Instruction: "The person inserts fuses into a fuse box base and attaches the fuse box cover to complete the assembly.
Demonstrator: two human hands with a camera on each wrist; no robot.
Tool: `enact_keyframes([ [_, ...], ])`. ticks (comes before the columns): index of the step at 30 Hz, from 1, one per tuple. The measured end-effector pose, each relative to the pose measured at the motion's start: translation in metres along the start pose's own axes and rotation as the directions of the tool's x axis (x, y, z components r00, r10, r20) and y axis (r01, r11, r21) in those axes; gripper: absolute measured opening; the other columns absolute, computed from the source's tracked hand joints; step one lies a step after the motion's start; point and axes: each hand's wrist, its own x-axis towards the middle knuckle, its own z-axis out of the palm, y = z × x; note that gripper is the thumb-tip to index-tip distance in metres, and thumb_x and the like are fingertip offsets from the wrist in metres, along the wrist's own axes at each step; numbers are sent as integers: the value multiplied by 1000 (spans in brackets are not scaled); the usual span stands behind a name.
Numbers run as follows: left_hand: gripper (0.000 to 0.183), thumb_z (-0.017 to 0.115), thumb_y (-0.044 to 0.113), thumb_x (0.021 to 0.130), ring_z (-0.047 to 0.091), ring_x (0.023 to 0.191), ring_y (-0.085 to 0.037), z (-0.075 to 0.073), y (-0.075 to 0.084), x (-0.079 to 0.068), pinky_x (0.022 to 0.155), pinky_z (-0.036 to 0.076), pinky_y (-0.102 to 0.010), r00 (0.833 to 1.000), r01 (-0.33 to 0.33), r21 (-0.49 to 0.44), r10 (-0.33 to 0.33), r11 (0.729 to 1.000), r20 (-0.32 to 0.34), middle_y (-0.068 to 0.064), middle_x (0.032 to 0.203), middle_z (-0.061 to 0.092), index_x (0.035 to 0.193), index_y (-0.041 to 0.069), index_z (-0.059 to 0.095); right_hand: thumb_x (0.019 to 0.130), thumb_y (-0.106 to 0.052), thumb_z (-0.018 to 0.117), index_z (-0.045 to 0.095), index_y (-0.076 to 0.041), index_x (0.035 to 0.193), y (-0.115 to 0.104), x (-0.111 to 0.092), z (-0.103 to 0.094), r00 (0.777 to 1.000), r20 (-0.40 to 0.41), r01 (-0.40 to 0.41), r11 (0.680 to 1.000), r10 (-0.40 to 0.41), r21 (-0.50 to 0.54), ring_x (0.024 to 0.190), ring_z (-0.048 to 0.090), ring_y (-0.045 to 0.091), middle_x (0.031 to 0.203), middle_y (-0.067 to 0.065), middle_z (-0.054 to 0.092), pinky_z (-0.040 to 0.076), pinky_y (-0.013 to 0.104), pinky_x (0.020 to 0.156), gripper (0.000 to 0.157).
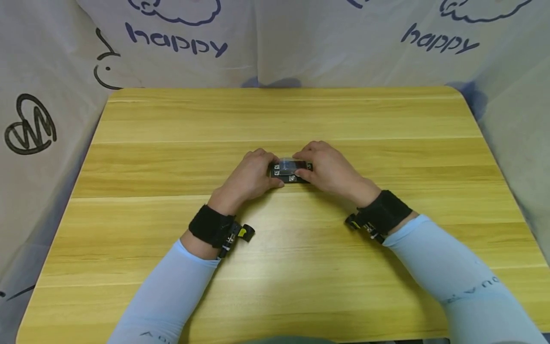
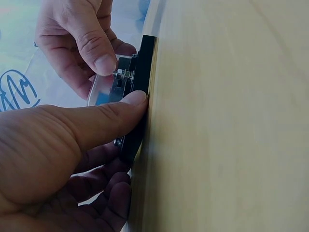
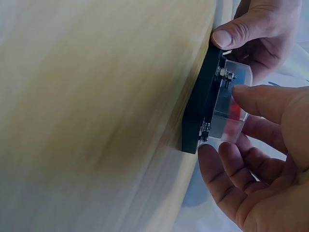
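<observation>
A small electrical device with a black base point(image 1: 300, 180) and metal screw terminals sits near the middle of the wooden table. Over its top is a clear plastic cover point(image 1: 285, 165), with blue and red showing through it. My left hand point(image 1: 251, 174) grips the left end of the base, thumb along the near side and fingers behind. With thumb and fingers on opposite sides, my right hand point(image 1: 328, 165) pinches the clear cover toward its right part. In the right wrist view, nuts and bolts point(image 3: 226, 75) stand along the base beside the cover point(image 3: 229, 126).
The wooden table point(image 1: 275, 267) has light yellow planks. White cloth point(image 1: 301, 43) with drawn words and figures hangs behind it and at both sides. Each wrist wears a black strap point(image 1: 210, 225) with a small camera, above light blue sleeves point(image 1: 165, 291).
</observation>
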Motion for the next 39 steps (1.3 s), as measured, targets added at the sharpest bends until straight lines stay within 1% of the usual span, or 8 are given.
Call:
enact_keyframes([
  [6, 57, 78, 38, 80, 48, 98, -23, 0, 0, -1, 90, 43, -39, 1000, -1, -1, 1, 1000, 0, -7, 112, 55, 123, 7, 59, 89, -26, 70, 65, -7, 121, 0, 0, 1, 1000, -11, 9, 1000, -9, -2, 100, 54, 26, 110, 12, 61, 47, 43, 88, 37],
  [12, 56, 78, 38, 80, 48, 98, -23, -1, 0, 0, 90, 43, -39, 1000, 3, -3, -3, 1000, 4, -6, 111, 55, 124, 8, 59, 90, -27, 69, 65, -8, 122, 1, -1, 1, 1000, -1, 1, 1000, -1, 1, 101, 54, 25, 111, 11, 61, 47, 43, 88, 38],
  [19, 57, 78, 38, 80, 48, 98, -23, 0, 1, 0, 89, 43, -39, 1000, 13, -4, -13, 1000, 9, -6, 111, 55, 124, 8, 58, 90, -29, 69, 62, -9, 125, 2, -1, 2, 999, 26, -48, 998, 47, 27, 102, 55, 24, 114, 10, 60, 47, 43, 90, 41],
  [26, 58, 77, 39, 81, 48, 101, -24, 0, -1, 0, 91, 43, -40, 1000, 19, 3, -19, 1000, 12, -7, 113, 55, 126, 8, 58, 89, -34, 68, 57, -6, 132, 9, -2, 3, 994, 45, -101, 992, 97, 76, 102, 56, 23, 118, 11, 61, 48, 43, 88, 52],
  [30, 58, 77, 38, 81, 48, 104, -25, 1, -3, 0, 93, 43, -41, 1000, 29, -5, -29, 1000, 6, -8, 115, 55, 127, 8, 57, 91, -39, 65, 54, -7, 134, 14, -6, 0, 988, 47, -152, 978, 146, 144, 104, 57, 24, 122, 12, 60, 51, 43, 85, 54],
  [36, 59, 78, 36, 80, 47, 103, -25, 5, -6, 0, 94, 43, -41, 999, 48, -17, -48, 999, 2, -9, 116, 55, 128, 8, 57, 95, -43, 58, 53, -9, 136, 23, -18, -3, 970, 24, -240, 938, 242, 250, 104, 56, 23, 125, 10, 57, 52, 42, 81, 53],
  [39, 60, 77, 36, 81, 47, 104, -25, 7, -7, 0, 94, 42, -41, 998, 55, -20, -55, 998, 6, -10, 118, 54, 130, 8, 56, 95, -45, 56, 53, -8, 136, 28, -26, -4, 959, 2, -274, 920, 285, 281, 104, 55, 23, 124, 10, 58, 52, 42, 80, 55],
])
